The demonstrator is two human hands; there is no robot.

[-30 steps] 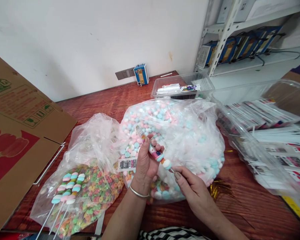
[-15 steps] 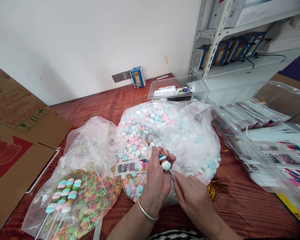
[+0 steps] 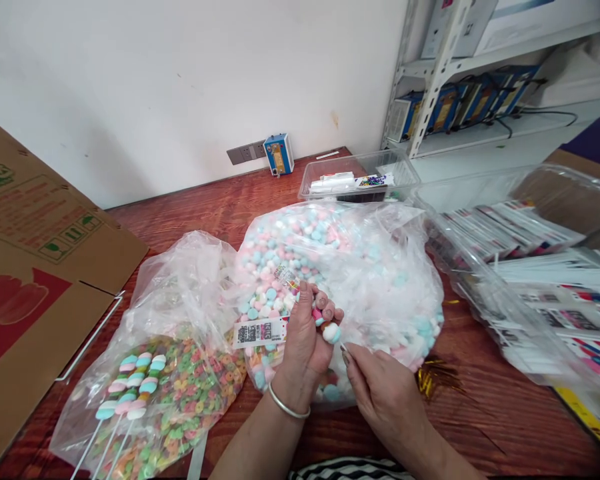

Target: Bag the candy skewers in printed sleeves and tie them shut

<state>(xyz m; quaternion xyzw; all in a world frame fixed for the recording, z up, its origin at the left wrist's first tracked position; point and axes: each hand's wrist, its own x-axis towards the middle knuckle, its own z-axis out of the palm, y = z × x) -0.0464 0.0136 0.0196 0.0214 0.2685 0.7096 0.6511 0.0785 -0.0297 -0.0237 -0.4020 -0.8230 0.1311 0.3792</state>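
Over the near edge of the table [image 3: 190, 213], head view: my left hand [image 3: 303, 337] is curled shut around a candy skewer [image 3: 325, 323], thumb and fingers pinching its wrapped upper part, a white-blue marshmallow showing just below my fingers. My right hand [image 3: 380, 393] pinches the skewer's stick end just under that marshmallow, fingertips pressed together. A printed label [image 3: 260, 331] sticks out left of my left hand. Both hands hover over the bag of pastel marshmallows [image 3: 380, 280] at the table's middle. Bag of colored cereal rings [image 3: 180, 387] sits toward the near left corner, three finished skewers [image 3: 130, 387] lying on it. Cardboard box [image 3: 35, 267] at the left edge. Clear tray [image 3: 405, 177] near the far edge, big clear bin of packaging cards [image 3: 530, 267] along the right edge. Gold twist ties [image 3: 433, 380] lie just right of my right hand.
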